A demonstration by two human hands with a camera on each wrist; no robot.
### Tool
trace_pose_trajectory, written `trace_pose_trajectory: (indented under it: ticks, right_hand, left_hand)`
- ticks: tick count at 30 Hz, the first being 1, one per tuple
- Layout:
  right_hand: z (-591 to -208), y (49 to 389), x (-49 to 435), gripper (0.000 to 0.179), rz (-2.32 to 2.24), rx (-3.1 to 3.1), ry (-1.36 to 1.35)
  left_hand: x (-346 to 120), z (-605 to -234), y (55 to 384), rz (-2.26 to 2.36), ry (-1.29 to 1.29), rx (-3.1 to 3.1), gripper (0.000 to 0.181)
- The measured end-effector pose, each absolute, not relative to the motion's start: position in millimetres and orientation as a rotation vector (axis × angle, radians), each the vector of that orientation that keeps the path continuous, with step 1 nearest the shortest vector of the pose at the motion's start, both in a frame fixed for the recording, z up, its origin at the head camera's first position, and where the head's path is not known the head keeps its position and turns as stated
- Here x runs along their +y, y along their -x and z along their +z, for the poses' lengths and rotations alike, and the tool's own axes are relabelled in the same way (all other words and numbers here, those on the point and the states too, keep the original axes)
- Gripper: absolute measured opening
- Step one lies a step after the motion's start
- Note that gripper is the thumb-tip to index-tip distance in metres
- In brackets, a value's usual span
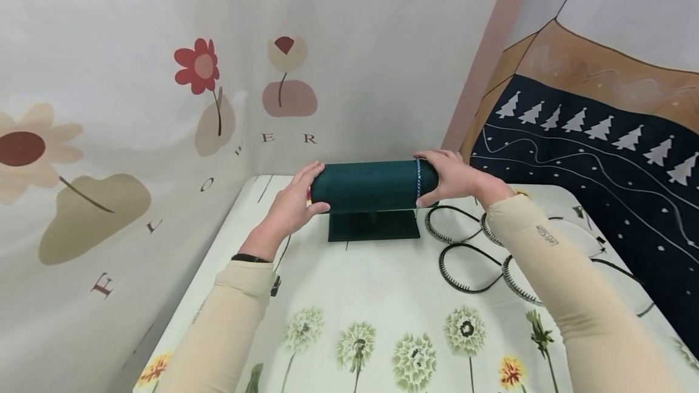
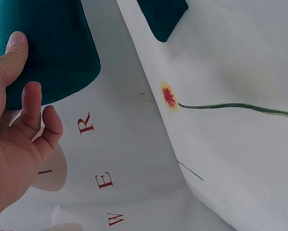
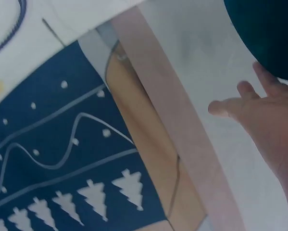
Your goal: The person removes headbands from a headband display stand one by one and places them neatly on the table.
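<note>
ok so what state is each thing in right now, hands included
green roll stand: upright on its base, gripped at both ends
blue bracelet: looped round the roll's right end
left hand: cupping the left end
right hand: cupping the right end
black headbands: lying flat on the table

Bright, even light; rt wrist view blurry.

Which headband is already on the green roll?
The blue braided one, wrapped round the roll by the right hand; the black ones lie on the table.
</note>
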State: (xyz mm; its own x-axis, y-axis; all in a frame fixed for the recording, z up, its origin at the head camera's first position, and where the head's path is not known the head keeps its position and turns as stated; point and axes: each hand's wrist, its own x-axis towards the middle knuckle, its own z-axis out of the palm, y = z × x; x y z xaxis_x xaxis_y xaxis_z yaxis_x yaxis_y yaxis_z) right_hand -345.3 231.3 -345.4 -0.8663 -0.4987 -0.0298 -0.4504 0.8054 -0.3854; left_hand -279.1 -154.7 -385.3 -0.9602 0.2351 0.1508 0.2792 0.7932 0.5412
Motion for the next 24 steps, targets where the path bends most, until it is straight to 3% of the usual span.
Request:
trace_pose_trajectory:
  ticks: [24]
  right_hand:
    - [-383.4,343.7,256.5,0.117,-1.23,2.617,0.597]
  left_hand:
    - [-156.5,-386.8,283.7,-0.923,0.431,-2.901,0.095]
